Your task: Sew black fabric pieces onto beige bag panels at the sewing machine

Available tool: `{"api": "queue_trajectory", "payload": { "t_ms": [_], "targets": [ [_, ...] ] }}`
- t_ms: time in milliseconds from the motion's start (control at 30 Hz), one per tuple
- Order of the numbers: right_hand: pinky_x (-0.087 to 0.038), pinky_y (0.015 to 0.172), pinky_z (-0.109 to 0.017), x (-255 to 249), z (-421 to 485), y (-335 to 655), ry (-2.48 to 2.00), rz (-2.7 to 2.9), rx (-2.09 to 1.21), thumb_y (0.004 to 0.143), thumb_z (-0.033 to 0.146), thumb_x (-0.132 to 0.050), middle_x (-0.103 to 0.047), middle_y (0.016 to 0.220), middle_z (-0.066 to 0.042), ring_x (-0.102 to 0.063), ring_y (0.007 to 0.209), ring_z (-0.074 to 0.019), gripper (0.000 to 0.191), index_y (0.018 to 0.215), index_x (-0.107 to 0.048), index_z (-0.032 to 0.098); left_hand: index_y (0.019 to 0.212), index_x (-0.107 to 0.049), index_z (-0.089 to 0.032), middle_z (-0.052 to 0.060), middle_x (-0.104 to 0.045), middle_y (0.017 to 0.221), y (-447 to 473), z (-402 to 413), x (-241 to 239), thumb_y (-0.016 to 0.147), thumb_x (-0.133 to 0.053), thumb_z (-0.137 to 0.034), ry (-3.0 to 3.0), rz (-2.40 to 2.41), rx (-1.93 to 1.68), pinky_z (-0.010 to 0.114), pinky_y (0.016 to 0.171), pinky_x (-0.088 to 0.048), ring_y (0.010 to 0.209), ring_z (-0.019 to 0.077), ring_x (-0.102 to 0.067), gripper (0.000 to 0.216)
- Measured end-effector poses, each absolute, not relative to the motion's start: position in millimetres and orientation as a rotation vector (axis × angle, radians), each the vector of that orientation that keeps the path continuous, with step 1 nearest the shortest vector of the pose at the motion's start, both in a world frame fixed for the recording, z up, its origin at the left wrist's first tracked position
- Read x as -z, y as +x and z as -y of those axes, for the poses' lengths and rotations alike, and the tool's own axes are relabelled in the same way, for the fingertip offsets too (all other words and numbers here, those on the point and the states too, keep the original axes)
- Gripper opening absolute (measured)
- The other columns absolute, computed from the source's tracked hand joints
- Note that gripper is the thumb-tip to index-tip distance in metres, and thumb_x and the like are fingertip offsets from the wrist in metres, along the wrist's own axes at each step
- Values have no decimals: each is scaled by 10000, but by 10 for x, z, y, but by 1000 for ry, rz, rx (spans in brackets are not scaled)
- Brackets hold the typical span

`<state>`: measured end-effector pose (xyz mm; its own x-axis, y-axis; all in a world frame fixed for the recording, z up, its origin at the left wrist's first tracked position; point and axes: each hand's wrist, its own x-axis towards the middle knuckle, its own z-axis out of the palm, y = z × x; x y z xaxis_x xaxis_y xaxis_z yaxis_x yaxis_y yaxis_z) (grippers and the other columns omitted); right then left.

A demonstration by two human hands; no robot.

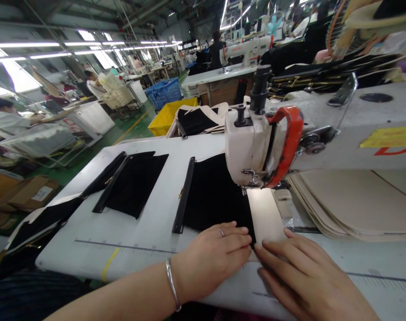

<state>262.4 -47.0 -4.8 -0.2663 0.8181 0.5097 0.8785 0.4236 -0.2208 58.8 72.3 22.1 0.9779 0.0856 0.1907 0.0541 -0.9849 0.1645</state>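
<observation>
My left hand [216,256] lies flat on the lower edge of a black fabric panel [216,191], its fingers stretched toward the right. A dark strip with a small gold-coloured fitting runs down the panel's left side. My right hand [300,267] rests with extended fingers at the near end of a pale strip [265,209], beside the panel's right edge. The fingertips of both hands nearly meet there. Just beyond, the head of a sewing machine [246,147] stands over the seam between panel and strip; its needle point is hard to make out.
Another black panel [136,183] lies to the left on the white table [122,276], with more black pieces [49,218] over its left edge. Pale flat sheets [350,200] are stacked under the machine arm. A yellow crate [171,115] and a blue basket [163,93] stand behind.
</observation>
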Motion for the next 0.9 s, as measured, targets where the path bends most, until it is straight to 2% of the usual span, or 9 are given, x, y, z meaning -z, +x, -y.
{"api": "queue_trajectory", "payload": {
  "t_ms": [167,367,533,667,900],
  "targets": [
    [-368,1028,-420,69,377,2662,-1544,2167,113,904,283,-572,-626,1096,-22,-539,1043,-203,293,1189,-606,226,1189,-588,-106,73,-589,1320,672,-864,-250,994,-393,-152,3041,-116,-257,349,1162,-346,1292,190,-481,280],
    [-466,870,-434,25,204,2722,-1645,2178,51,891,338,-580,-615,1068,-32,-540,988,-225,306,1175,-598,226,1157,-590,-96,96,-607,1276,797,-1059,-224,975,-406,-124,3079,-136,-206,342,1142,-372,1265,188,-508,260],
    [-461,888,-448,-5,42,2786,-1678,2219,36,896,348,-566,-610,1091,-48,-534,1009,-240,351,1221,-591,216,1103,-602,-103,89,-625,1221,890,-1224,-182,961,-421,-99,3070,-157,-288,326,1113,-411,1214,182,-545,230],
    [-461,894,-449,-2,-77,2832,-1700,2241,37,899,371,-553,-613,1104,-55,-536,1013,-247,376,1234,-597,206,1052,-616,-109,97,-625,1183,951,-1339,-154,934,-507,-115,3035,-233,-327,321,1052,-470,1142,190,-585,161],
    [-476,848,-467,0,-232,2831,-1832,2224,138,923,413,-469,-615,1185,-79,-573,996,-278,425,1278,-568,201,1089,-604,-133,78,-628,1118,1037,-1494,-19,925,-506,-100,2945,-411,-361,330,1001,-497,1091,193,-598,195]
  ]
}}
